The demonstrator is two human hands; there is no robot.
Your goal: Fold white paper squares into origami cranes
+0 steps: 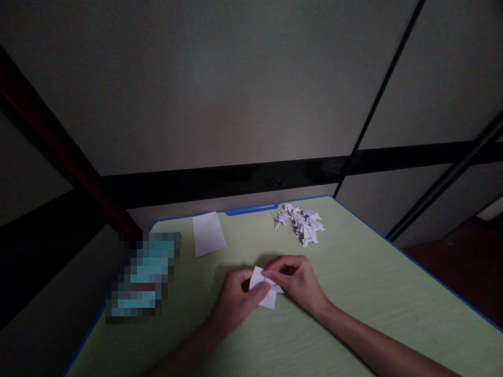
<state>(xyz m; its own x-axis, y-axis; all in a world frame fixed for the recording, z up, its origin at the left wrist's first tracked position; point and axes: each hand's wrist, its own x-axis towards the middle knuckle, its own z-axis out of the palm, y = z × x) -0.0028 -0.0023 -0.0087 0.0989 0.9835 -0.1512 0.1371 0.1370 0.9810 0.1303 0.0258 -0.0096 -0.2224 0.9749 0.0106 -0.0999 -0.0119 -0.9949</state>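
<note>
A small folded piece of white paper [269,300] is held between both hands near the middle of the table. My left hand [234,294] grips its left side, with the thumb lying across the top of the paper. On the upper right edge, my right hand [299,280] pinches the paper between thumb and fingertips. Creases and pointed flaps show at its lower and right sides. Parts of the paper are hidden under the fingers.
A pale green table [377,298] with a blue rim extends around the hands. White paper sheets [209,234] lie at the back left. Several folded paper figures [304,225] are heaped at the back right. A blurred-out bluish object [147,275] lies at the left edge. Panelled doors [236,94] stand behind.
</note>
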